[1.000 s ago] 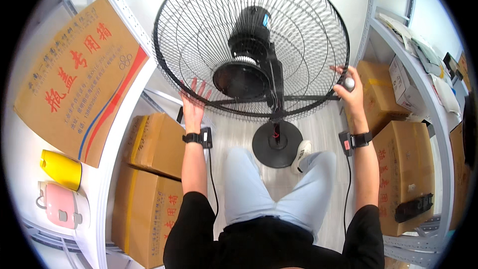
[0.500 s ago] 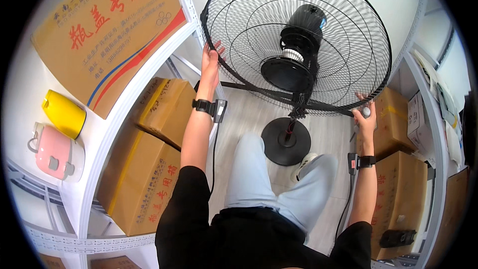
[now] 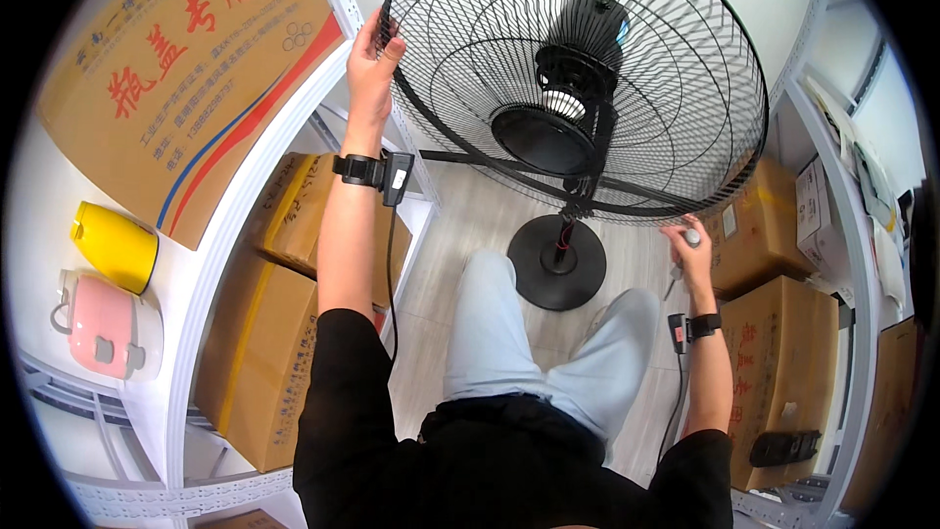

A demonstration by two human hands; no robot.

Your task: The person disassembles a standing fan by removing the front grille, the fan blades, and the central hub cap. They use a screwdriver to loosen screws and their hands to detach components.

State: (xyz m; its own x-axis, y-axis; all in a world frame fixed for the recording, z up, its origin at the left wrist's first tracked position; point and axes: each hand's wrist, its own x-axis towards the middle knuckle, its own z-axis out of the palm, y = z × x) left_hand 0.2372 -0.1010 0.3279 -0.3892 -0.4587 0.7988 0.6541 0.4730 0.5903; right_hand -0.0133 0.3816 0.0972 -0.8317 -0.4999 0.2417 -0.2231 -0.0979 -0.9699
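Observation:
A black stand fan stands before me, its large round wire grille (image 3: 460,88) tilted and its round base (image 3: 556,269) on the floor. My left hand (image 3: 370,73) is closed on the grille's left rim, thumb on the near side. Through the wires show the dark motor housing (image 3: 587,24) and a round black disc (image 3: 541,140). Just below the grille's lower right rim, my right hand (image 3: 695,263) is closed around a screwdriver (image 3: 691,236) with a grey handle; its shaft points down toward me. Whether the right fingertips touch the rim, I cannot tell.
White metal shelving (image 3: 230,186) on the left bears a large carton (image 3: 117,137), a yellow container (image 3: 116,245) and a pink appliance (image 3: 98,318). More cartons (image 3: 250,353) sit lower. Stacked cartons (image 3: 774,372) and another shelf (image 3: 862,264) stand on the right.
My left hand has moved up and left along the grille's rim. My right hand, with the screwdriver, has come down and left from the rim. The grille has shifted slightly up and left in view.

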